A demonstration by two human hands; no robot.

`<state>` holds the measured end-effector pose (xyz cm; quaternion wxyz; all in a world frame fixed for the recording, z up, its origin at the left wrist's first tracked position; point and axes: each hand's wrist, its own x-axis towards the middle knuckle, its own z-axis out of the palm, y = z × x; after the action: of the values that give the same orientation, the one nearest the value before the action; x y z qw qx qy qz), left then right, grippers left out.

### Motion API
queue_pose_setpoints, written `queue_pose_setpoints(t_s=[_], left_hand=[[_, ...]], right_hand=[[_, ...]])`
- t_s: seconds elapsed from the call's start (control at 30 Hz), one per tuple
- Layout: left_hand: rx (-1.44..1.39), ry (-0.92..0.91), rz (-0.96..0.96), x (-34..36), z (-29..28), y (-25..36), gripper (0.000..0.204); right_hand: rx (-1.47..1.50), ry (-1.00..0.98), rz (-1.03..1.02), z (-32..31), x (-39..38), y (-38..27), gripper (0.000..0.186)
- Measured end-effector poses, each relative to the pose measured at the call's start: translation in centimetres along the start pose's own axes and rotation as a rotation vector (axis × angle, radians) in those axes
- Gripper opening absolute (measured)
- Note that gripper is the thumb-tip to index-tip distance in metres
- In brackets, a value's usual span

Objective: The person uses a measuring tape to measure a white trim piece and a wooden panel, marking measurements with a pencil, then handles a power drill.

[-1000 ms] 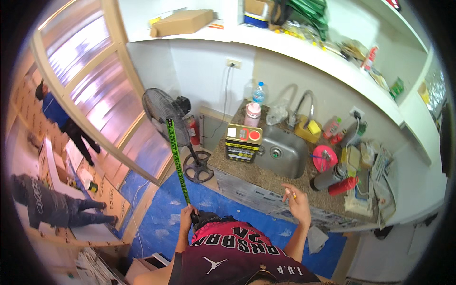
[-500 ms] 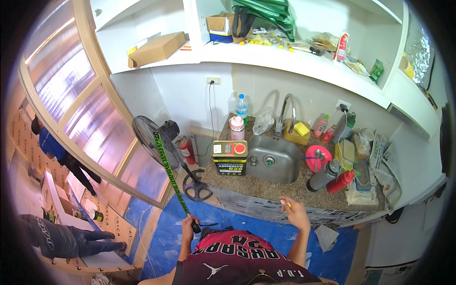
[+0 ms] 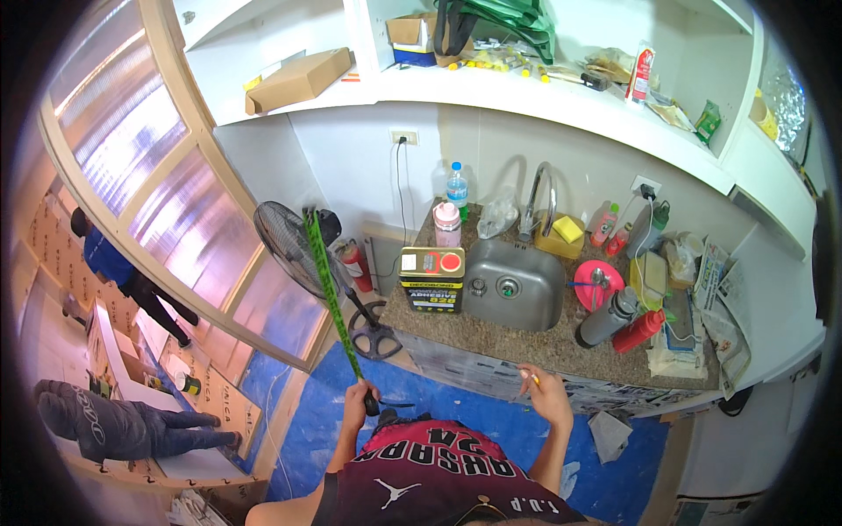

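My left hand [image 3: 354, 405] is closed round the black case of a tape measure [image 3: 333, 302]. Its long green blade with dark markings runs out upward, the far end lying across my view of the standing fan [image 3: 294, 245]; I cannot tell if they touch. A dark strap hangs beside that hand. In front of the counter, my right hand [image 3: 550, 401] grips a thin yellow pencil [image 3: 534, 379] between the fingers. Closest to the blade on the counter is a black and gold adhesive tin [image 3: 431, 282].
The granite counter [image 3: 526, 346] bears a steel sink [image 3: 526, 302], bottles, a pink plate [image 3: 605, 279] and newspapers. A white shelf [image 3: 491, 92] overhangs it. Blue sheeting [image 3: 307, 438] covers the floor. Two people [image 3: 132, 421] are beyond the framed partition [image 3: 189, 140] at left.
My left hand and the tape measure have risen and shifted slightly right, and the blade slants less. The pencil stays in my right hand. The whole view has shifted a little.
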<state>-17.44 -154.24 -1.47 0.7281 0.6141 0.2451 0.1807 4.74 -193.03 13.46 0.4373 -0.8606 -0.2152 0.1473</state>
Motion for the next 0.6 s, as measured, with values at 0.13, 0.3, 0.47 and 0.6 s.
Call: queue_pose_setpoints(t_s=[0.13, 0.3, 0.47, 0.6], left_hand=[[0.017, -0.094, 0.111, 5.6, 3.8, 6.1, 0.061], [0.153, -0.132, 0.284, 15.5, 8.0, 14.0, 0.061], [0.152, -0.221, 0.407, 25.2, 9.7, 18.9, 0.063], [0.169, -0.223, 0.363, 30.6, 9.8, 22.0, 0.067]], right_hand=[[0.025, -0.014, -0.092, -0.3, 1.5, 0.4, 0.034], [0.054, 0.232, -0.509, -2.6, 11.2, -10.5, 0.031], [0.068, 0.507, -0.673, -7.7, 21.1, -26.8, 0.04], [0.266, 0.628, -0.992, -11.1, 30.2, -38.3, 0.055]])
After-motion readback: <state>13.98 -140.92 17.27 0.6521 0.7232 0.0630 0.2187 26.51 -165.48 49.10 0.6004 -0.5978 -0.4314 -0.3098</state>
